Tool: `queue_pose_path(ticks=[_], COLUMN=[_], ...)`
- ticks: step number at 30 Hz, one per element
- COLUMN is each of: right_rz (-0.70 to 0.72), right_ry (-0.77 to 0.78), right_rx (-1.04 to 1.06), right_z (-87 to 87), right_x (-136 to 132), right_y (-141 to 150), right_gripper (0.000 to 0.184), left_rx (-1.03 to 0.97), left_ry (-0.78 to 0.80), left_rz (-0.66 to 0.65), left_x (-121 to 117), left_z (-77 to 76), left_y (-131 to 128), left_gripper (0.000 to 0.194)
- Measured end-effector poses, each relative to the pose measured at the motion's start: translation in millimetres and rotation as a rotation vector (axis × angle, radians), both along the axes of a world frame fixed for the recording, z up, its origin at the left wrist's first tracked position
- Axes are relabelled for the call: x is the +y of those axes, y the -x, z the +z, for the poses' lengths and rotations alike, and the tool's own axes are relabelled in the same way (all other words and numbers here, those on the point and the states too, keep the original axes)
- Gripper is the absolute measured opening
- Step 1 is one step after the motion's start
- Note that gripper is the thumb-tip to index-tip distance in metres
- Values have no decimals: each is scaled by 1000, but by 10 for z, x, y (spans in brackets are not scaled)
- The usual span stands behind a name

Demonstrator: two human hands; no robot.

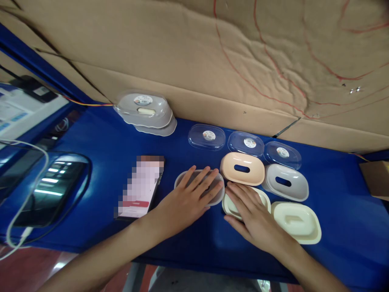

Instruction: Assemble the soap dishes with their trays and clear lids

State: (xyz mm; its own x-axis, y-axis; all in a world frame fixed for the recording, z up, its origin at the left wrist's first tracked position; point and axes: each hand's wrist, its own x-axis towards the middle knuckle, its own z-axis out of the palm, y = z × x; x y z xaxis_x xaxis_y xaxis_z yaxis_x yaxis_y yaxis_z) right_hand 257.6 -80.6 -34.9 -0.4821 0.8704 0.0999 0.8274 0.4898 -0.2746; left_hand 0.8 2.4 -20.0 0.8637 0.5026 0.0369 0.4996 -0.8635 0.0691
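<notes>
My left hand [194, 190] lies flat, fingers spread, over a grey oval plastic piece [180, 181] and covers much of it. Just to the right, my right hand [247, 209] rests with outstretched fingers on a cream oval piece [265, 197], hiding part of it. Behind that sits a peach oval piece [253, 176] with a slot in its middle. Beside the peach one is a light grey slotted piece [299, 186]. Another cream oval piece [313, 233], with a raised centre, lies to the right of my right hand.
Clear plastic lids [199, 140] with round labels lie in a row along the cardboard wall [152, 52]. Stacked grey pieces under a clear cover [161, 105] stand at the back left. A phone [139, 188] and a dark device with cables [54, 194] lie leftward on the blue table [343, 194].
</notes>
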Motion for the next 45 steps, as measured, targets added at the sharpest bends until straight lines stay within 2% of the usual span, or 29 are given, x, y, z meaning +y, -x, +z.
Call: queue_pose_path(ticks=[6, 9, 11, 13, 17, 21, 26, 31, 36, 39, 45], right_rz=[10, 21, 25, 33, 44, 58, 50, 81, 98, 98, 142], right_ry=[8, 17, 21, 12, -20, -45, -67, -58, -49, -49, -36], right_rx=[13, 14, 15, 15, 24, 40, 48, 44, 44, 47, 38], right_z=[4, 26, 40, 48, 53, 64, 90, 102, 90, 92, 110], right_x=[-5, 4, 11, 14, -6, -45, -72, -62, -54, -59, -77], right_y=[-11, -12, -8, -2, 10, 12, 4, 18, 27, 24, 37], right_gripper=[64, 58, 55, 54, 53, 54, 54, 53, 53, 54, 57], left_rx=[-133, -226, -250, -243, -178, -84, -60, -64, 9, 33, 16], left_ry=[124, 209, 186, 89, 12, 77, 66, 51, 159, 217, 233], left_rz=[-16, -9, 57, 148, 213, 254, 293, 364, 311, 287, 313], left_x=[48, 141, 244, 373, 651, 836, 830, 805, 994, 1125, 1284], left_z=[35, 76, 122, 180, 275, 252, 183, 198, 201, 222, 266], left_y=[71, 116, 125, 104, -10, -115, -116, -45, -1, 10, -24], left_gripper=[74, 59, 48, 45, 51, 63, 60, 61, 85, 88, 90])
